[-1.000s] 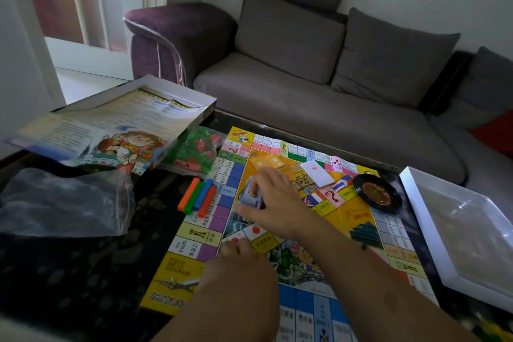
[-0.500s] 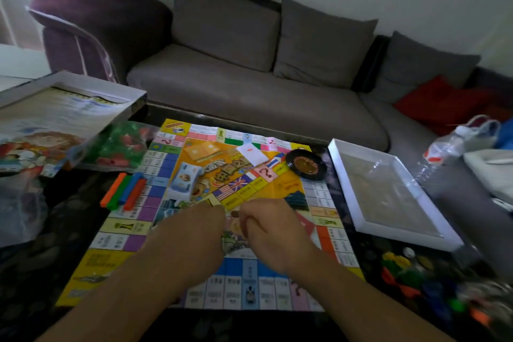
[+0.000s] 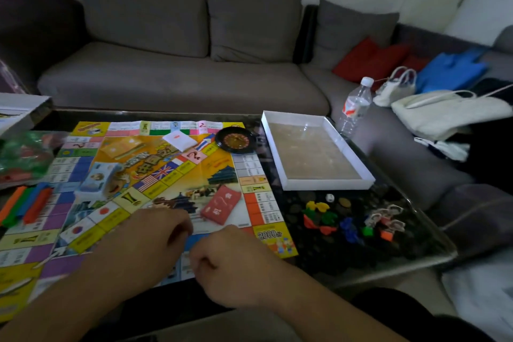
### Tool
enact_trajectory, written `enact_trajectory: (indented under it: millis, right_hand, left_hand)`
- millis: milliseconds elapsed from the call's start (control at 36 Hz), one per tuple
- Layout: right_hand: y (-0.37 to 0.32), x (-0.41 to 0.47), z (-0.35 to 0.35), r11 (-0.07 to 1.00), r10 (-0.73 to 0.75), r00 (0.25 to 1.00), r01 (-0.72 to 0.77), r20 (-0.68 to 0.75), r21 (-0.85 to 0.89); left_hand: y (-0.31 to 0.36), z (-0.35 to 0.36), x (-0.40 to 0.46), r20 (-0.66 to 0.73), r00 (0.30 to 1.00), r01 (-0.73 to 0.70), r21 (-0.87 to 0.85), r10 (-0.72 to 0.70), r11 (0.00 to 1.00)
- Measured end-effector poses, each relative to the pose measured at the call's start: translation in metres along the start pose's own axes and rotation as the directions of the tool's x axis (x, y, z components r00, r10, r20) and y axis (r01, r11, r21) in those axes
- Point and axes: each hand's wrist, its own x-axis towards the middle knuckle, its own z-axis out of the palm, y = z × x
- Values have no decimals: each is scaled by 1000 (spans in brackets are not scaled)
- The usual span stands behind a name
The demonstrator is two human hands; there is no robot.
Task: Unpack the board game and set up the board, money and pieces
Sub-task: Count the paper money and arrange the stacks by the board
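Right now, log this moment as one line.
left hand: curled, empty | right hand: fist, empty | red card deck: on colourful game board

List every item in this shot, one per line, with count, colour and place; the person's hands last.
game board: one, multicoloured, flat on the dark table
red card deck: one, on the board's right part
blue card deck: one, board's left part
white card: one, board's far side
roulette wheel: one, black, far right corner of the board
box tray: one, white, right of the board
player pieces: several, mixed colours, on the table by the tray
coloured bars: several, orange, green, blue, left edge
water bottle: one, clear, sofa
left hand: curled, over the board
right hand: curled, over the near edge
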Motion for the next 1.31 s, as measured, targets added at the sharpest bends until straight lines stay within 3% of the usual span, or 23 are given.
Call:
enact_trajectory:
  millis: [194, 639, 944, 1028, 1194, 1250, 1306]
  right_hand:
    - [24, -26, -6, 997, 70, 994, -71, -85, -5]
    - [85, -82, -38, 936, 346, 909, -318, -232, 150]
    - [85, -84, -39, 904, 422, 886, -396, -193, 161]
    - [95, -90, -50, 868, 497, 825, -481, -270, 126]
    - [158, -139, -94, 707, 605, 545, -703, -581, 77]
    - [183, -159, -104, 623, 663, 515, -782, -544, 21]
    - [203, -172, -108, 585, 724, 538, -811, -430, -30]
  left_hand:
    - [29, 10, 15, -59, 998, -22, -71, 18, 997]
    - [60, 38, 45, -19, 999, -46, -166, 44, 985]
    - [73, 45, 35, -17, 998, -56, -179, 54, 982]
    - [75, 45, 31, 4, 998, -55, -168, 56, 984]
    - [71, 46, 26, 18, 997, -64, -180, 69, 981]
    - [69, 45, 26, 22, 997, -70, -190, 76, 979]
    - [69, 44, 25, 19, 997, -75, -185, 80, 980]
